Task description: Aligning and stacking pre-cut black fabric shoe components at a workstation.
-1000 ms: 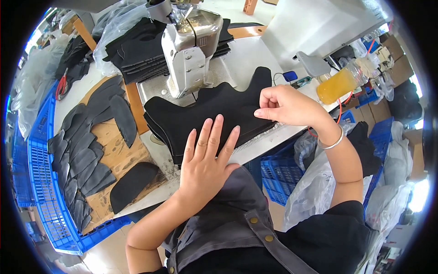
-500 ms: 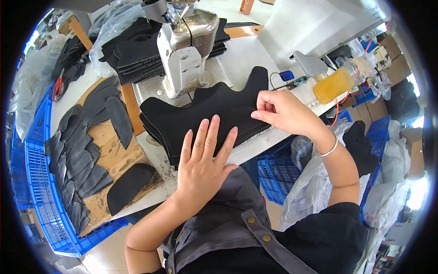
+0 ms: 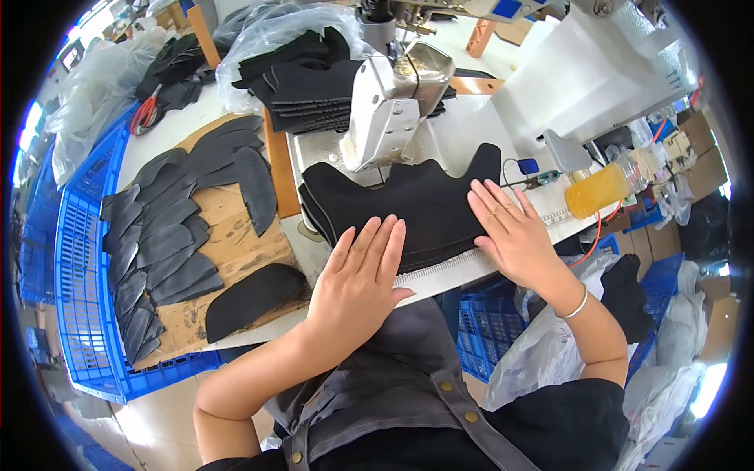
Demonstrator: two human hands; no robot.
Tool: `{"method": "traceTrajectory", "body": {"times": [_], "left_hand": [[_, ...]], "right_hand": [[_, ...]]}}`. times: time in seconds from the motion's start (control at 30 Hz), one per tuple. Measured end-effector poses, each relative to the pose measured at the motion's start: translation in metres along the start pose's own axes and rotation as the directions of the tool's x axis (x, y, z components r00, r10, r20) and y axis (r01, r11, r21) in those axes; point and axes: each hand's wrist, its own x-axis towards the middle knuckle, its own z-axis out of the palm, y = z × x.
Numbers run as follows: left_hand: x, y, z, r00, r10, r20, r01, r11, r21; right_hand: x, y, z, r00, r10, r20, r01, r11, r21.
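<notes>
A small stack of black fabric pieces (image 3: 428,208) with a wavy far edge lies flat in front of a sewing machine (image 3: 390,110). My left hand (image 3: 357,271) rests flat on its near left part, fingers stretched out. Across the right end of the stack lies my right hand (image 3: 506,231), also flat with fingers extended. Neither hand grips anything. Along the near edge of the machine bed, a ruler strip (image 3: 444,265) shows between my hands.
Overlapping dark curved pieces (image 3: 169,243) and one larger black piece (image 3: 255,302) cover parts of a wooden board (image 3: 236,243) at left. Behind the machine sits a black fabric stack (image 3: 306,98). Red-handled scissors (image 3: 146,114), a jar of yellow liquid (image 3: 597,191) and blue crates (image 3: 86,314) stand around.
My right hand has gone from curled fingers at the stack's edge to lying flat on it. My left hand stays flat on the fabric. The whole view has shifted.
</notes>
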Motion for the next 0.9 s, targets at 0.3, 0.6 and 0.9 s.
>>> {"method": "traceTrajectory", "body": {"times": [0.3,0.6,0.9], "left_hand": [[0.04,-0.008,-0.013,0.982,0.083,-0.167,-0.083,0.997,0.006],[-0.017,-0.048,-0.114,0.969,-0.014,-0.247,0.106,0.925,0.364],[0.073,-0.195,-0.121,0.854,-0.001,-0.52,0.27,0.856,0.442]], "right_hand": [[0.032,0.011,-0.037,0.939,-0.341,0.04,0.333,0.876,-0.348],[0.034,-0.037,-0.077,0.877,-0.3,-0.374,0.28,0.954,-0.109],[0.041,-0.054,-0.037,0.89,-0.252,-0.38,0.348,0.914,0.207]]}}
